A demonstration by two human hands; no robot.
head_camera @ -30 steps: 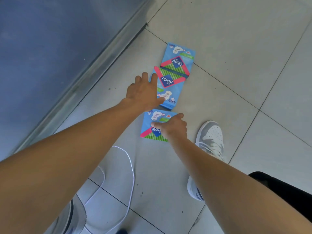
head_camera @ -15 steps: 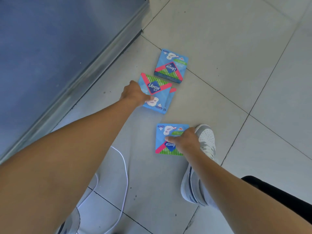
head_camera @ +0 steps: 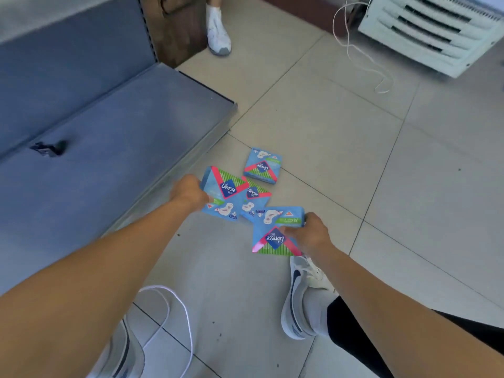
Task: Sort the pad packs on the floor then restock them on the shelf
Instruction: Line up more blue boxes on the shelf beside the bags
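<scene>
Head view, looking down at the tiled floor [head_camera: 341, 148]. The left hand [head_camera: 188, 193] is closed round the left edge of a blue Libresse pad pack [head_camera: 222, 195], thumb side tucked against it, the pack tilted with its logo reading upright. Over at about four o'clock from it, the right hand [head_camera: 308, 236] is clamped on a second pad pack [head_camera: 275, 230], thumb laid across the face, logo upside down. The two hands are apart, one pack each.

Between those two packs, a third pad pack [head_camera: 255, 199] lies partly covered by both. At twelve o'clock from that one, a fourth pad pack [head_camera: 263, 166] lies flat on the floor, just beside the cluster; whether its corner touches the third I cannot tell.

At nine to eleven o'clock runs the grey-blue shelf [head_camera: 109, 137], its bottom board low over the floor, with a small dark object [head_camera: 47, 148] on it, too blurred to name.

Down at six o'clock, the person's right shoe [head_camera: 298, 296] is planted just below the right hand, the left shoe [head_camera: 120, 356] at seven o'clock, and a white cord [head_camera: 174, 304] loops between them. Up at twelve o'clock, another person's white shoe [head_camera: 218, 31]. At one to two o'clock, a white louvred unit [head_camera: 431, 31] with a pale cable [head_camera: 362, 55] trailing across the tiles.
</scene>
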